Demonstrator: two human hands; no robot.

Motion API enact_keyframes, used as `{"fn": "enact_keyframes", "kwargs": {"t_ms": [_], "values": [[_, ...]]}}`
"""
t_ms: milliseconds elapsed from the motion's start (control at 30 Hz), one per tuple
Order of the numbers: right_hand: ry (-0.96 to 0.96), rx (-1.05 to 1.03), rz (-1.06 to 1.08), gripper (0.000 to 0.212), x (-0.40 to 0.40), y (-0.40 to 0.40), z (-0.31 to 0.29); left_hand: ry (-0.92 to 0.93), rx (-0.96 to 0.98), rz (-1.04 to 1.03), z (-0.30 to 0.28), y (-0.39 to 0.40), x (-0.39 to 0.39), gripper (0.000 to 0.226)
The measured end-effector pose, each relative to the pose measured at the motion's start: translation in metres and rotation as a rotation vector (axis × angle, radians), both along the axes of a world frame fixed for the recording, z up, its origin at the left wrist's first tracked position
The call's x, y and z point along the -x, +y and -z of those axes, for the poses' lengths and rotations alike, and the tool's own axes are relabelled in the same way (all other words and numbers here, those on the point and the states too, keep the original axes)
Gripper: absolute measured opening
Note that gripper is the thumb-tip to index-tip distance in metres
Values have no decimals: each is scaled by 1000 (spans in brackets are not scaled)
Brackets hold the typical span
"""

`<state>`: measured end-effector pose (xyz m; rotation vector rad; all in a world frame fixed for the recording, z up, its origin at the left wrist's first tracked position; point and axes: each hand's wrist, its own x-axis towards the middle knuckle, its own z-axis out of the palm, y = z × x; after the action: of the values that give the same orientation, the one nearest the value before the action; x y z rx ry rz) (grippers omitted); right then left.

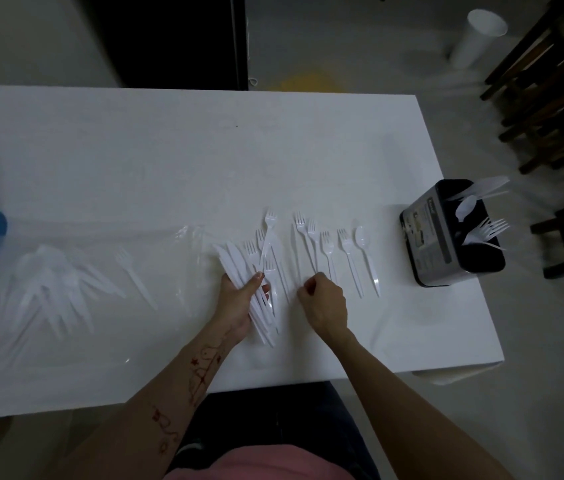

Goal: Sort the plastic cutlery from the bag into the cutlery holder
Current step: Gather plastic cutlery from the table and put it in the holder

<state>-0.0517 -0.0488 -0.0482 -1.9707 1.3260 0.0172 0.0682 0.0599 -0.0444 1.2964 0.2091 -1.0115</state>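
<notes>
Bag (66, 289) left; holder (446, 233) right; forks (325, 247) between.

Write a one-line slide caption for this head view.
Left hand grips a bundle of white knives while right hand picks at loose forks; cutlery holder waits partly filled.

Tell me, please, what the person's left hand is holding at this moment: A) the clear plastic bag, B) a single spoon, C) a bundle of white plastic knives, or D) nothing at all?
C: the left hand has its fingers and thumb curled round a bundle of white plastic knives, whose blades fan out beyond it over the white table.
</notes>
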Motion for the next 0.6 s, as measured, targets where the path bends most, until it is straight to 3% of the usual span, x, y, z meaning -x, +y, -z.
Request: {"fn": "enact_keyframes", "kwargs": {"t_ms": [133, 233, 333, 433, 600], "values": [[-263, -7, -175, 11, 2, 8, -8, -37, -13, 6, 0, -6, 4, 37], [-362, -38, -314, 10, 2, 14, -15, -41, -15, -13, 1, -8, 2, 47], [-416, -78, -310, 9, 1, 15, -19, -31, -24, -21, 2, -6, 0, 48], [-370, -120, -199, 12, -1, 14, -14, 1, -11, -67, 2, -2, -2, 41], [-9, 98, -100, 22, -5, 11, 3, 20, 22, -89, -1, 5, -4, 32]]}}
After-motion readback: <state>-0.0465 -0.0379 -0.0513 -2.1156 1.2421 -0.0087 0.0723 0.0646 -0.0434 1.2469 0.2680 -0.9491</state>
